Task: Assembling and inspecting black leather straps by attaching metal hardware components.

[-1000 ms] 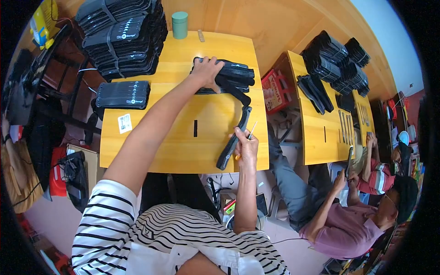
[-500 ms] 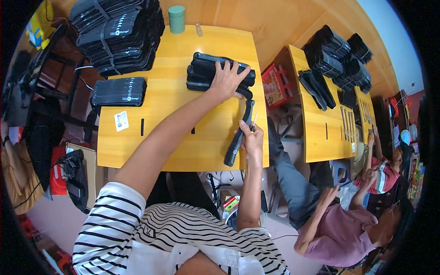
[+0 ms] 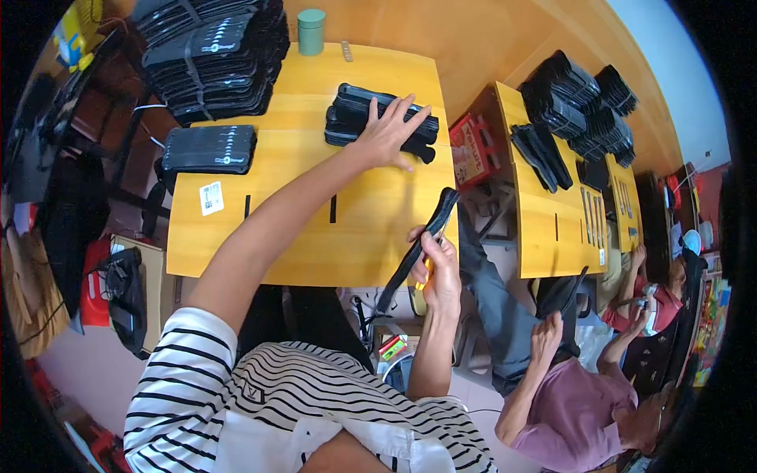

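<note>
My left hand [image 3: 388, 138], fingers spread, rests over a stack of black fabric strips [image 3: 355, 126] lying on the yellow wooden table [image 3: 292, 256]. Whether its palm presses on them is hidden. Near the front right corner, my right hand [image 3: 443, 276] is closed round a long black fabric strip [image 3: 402, 268], which slants with its upper end away from me. In the same hand is a small tool with a yellow handle [image 3: 422, 281]; a thin metal part shows beside the strip, but its kind is unclear.
Tall bundles of black strips [image 3: 217, 67] and a smaller bundle [image 3: 209, 150] occupy the left side. A green canister [image 3: 311, 33], white label [image 3: 211, 199] and short black strip [image 3: 333, 208] are also there. At right, a person in purple [image 3: 572, 406] sits by another table [image 3: 536, 229].
My right hand has drawn the black strip slightly toward me, apart from the stack, and tilted it more. My left hand's fingers have spread and shifted a little.
</note>
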Available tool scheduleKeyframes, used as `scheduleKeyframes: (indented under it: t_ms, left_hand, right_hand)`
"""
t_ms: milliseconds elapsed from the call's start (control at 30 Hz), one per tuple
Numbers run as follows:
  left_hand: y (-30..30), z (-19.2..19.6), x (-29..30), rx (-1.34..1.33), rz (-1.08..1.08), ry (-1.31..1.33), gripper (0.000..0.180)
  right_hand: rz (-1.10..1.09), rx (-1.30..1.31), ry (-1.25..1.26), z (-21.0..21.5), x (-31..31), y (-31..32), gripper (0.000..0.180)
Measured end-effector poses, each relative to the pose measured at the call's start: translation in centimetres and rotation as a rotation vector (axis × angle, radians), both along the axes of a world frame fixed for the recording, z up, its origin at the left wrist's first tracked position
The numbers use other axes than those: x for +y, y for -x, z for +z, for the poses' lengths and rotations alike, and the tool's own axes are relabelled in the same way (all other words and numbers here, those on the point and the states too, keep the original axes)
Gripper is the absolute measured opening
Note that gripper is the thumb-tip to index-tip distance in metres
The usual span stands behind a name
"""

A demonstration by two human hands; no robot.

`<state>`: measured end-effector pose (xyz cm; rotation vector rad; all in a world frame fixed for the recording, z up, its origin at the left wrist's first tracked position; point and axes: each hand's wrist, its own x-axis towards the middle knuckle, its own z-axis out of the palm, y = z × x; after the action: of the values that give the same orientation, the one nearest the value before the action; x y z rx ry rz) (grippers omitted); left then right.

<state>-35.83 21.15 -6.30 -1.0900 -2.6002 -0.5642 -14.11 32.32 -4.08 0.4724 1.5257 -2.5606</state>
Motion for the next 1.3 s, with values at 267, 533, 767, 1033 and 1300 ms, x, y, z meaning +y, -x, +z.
scheduleKeyframes:
  t_ms: [267,533,767,1033,1300]
  left_hand:
    - [-13.6,0.5,-11.2,-1.302,-0.199,-0.482,0.031]
    - [-24.7,-1.1,-17.1,-1.479,-0.164,-0.813,0.031]
    - [-28.4,1.7,-23.0,-1.406,0.113,-1.439,0.025]
    - [-28.3,2.1,-23.8,-1.155,0.171,-1.668,0.027]
    - [-28.6,3.5,-24.6,-0.929,0.251,-1.688,0.029]
  right_hand:
    - [-0.008,0.034,-0.049,0.2,-3.7,-0.2,0.019]
    - [0.295,0.014,-0.273,0.5,-11.3,-2.1,0.018]
    - [0.21,0.218,-0.142,1.9,-13.6,-3.8,0.018]
    - [0.382,0.32,-0.496,1.5,-15.9,-6.4,0.027]
    - [0.497,0.443,-0.501,2.8,-17.8,-7.7,0.037]
